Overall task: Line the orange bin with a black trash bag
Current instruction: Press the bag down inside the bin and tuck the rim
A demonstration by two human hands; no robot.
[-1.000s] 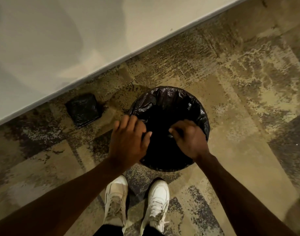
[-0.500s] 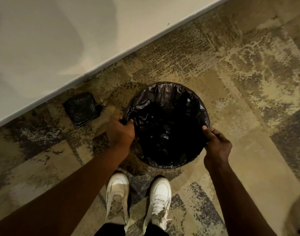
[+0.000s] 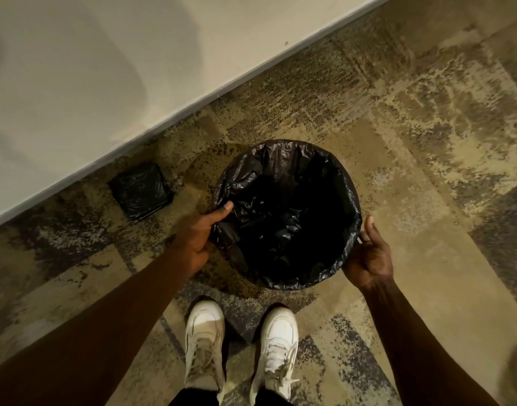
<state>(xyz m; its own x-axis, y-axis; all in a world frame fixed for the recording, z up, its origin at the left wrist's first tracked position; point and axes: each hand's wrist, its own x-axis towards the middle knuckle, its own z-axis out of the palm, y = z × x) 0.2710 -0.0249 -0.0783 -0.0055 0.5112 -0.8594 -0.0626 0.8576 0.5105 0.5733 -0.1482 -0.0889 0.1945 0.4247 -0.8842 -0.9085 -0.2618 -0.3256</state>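
Bag (image 3: pixel 283 177) mouth faces up; left hand (image 3: pixel 192 238), right hand (image 3: pixel 370 256) flank rim.

Both bare forearms are extended forward and down from the lower corners of the view, converging toward the middle. The left hand (image 3: pixel 195 238) is held at the left side of the bag (image 3: pixel 283 159) rim, its thumb laid over the edge on the plastic and its fingers curled beneath, out of sight. The right hand (image 3: pixel 371 256) is set against the right side of the rim, palm turned inward, thumb raised along the edge, fingers cupped. Two feet in white shoes (image 3: pixel 204 341) are planted between the arms, toes pointed forward.
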